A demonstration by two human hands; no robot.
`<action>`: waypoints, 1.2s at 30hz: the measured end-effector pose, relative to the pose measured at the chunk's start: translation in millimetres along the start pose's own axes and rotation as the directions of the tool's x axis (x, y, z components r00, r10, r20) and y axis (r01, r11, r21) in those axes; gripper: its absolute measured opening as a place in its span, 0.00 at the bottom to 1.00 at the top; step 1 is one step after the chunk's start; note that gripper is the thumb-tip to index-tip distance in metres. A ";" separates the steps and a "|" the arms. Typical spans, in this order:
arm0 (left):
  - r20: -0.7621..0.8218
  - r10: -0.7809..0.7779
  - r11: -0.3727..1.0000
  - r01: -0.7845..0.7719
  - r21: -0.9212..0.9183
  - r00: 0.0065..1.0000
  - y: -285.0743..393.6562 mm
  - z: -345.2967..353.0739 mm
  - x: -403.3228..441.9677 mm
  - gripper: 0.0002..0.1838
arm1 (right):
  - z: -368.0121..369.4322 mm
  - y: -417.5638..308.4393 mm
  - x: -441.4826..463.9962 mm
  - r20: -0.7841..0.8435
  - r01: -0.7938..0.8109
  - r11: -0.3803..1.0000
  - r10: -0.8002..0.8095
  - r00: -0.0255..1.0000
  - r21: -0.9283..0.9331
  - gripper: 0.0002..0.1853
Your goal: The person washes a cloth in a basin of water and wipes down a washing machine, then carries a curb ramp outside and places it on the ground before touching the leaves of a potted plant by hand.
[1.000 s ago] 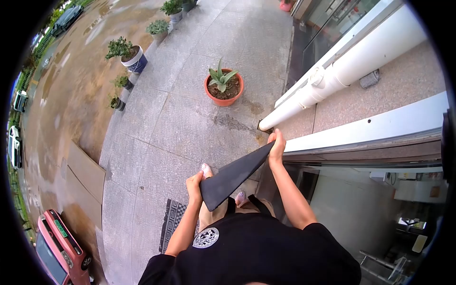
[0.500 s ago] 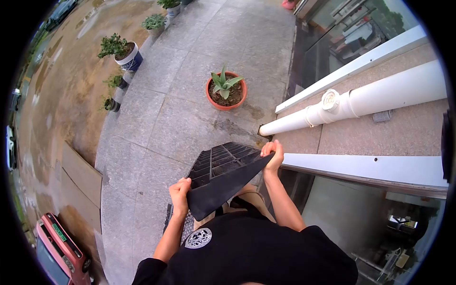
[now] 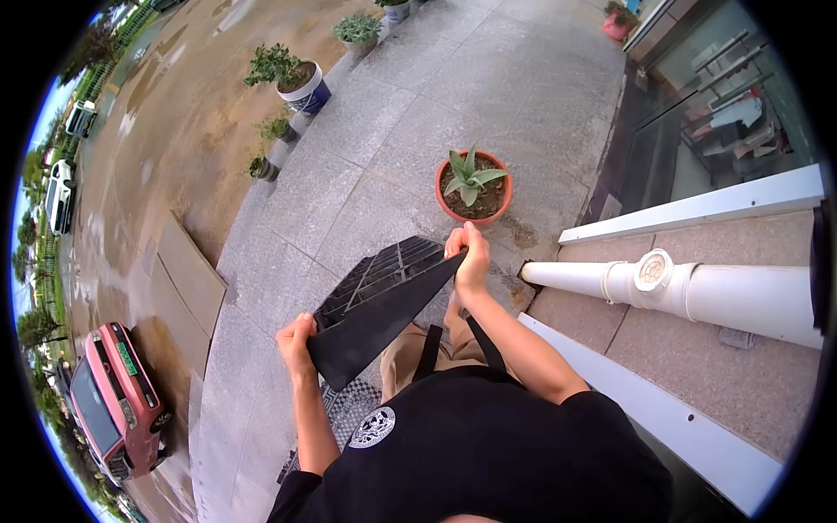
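A black curb ramp (image 3: 375, 318), wedge-shaped with a ribbed grid of hollow cells on one face, is held up in front of my body, tilted. My left hand (image 3: 297, 342) is closed on its left end, thumb on top. At the opposite end my right hand (image 3: 472, 261) grips the upper right corner, fingers wrapped over the edge. Just past the right hand, apart from it, an orange pot (image 3: 441, 193) with a spiky green plant stands on the paving. Part of a patterned mat (image 3: 353, 410) shows below the ramp, partly hidden by my left arm and shirt.
A white drainpipe (image 3: 571, 277) and a wall edged with white trim (image 3: 697, 205) run along the right. Several potted plants, one in a white-and-blue bucket (image 3: 305, 91), line the pavement's left edge. Boards (image 3: 187, 279) lie beside it; a pink car (image 3: 113, 401) is parked lower left.
My view has swung to the right-down side, so pots, pipe and car sit differently in frame. Both hands still hold the ramp, which now tilts more steeply toward the left hand.
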State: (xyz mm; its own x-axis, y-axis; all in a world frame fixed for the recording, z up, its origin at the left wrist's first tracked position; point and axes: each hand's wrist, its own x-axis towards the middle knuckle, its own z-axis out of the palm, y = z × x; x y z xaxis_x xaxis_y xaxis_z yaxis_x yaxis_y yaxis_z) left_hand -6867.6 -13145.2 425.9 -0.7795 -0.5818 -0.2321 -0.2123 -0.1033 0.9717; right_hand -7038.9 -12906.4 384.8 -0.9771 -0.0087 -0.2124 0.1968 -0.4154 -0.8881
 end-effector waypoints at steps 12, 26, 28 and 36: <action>-0.103 -0.148 0.979 0.131 -0.155 0.984 -76.1 -49.0 75.1 0.20 | 53.1 98.6 51.5 0.080 -0.054 0.977 0.071 0.994 -0.207 0.26; -0.030 0.018 0.956 -0.026 -0.293 0.999 -83.3 -109.4 142.1 0.21 | 147.7 138.9 90.3 0.132 0.018 0.922 0.036 0.991 -0.388 0.28; -0.111 0.006 0.953 -0.040 -0.301 0.994 -78.9 -110.8 130.1 0.21 | 145.2 149.2 95.5 0.201 -0.020 0.938 0.095 0.975 -0.345 0.28; -0.346 -0.005 0.991 -0.041 -0.127 0.938 -68.4 -96.3 106.6 0.17 | 163.5 137.2 118.8 0.396 -0.157 0.954 0.251 0.883 -0.255 0.25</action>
State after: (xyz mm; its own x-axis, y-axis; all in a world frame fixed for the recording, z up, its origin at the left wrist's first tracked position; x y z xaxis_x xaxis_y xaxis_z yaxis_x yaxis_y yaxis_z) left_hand -6879.4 -13277.8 338.7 -0.5263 -0.8244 -0.2081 -0.1032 -0.1810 0.9781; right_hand -7141.2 -13113.2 304.4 -0.8453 -0.4726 -0.2493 0.3619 -0.1631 -0.9179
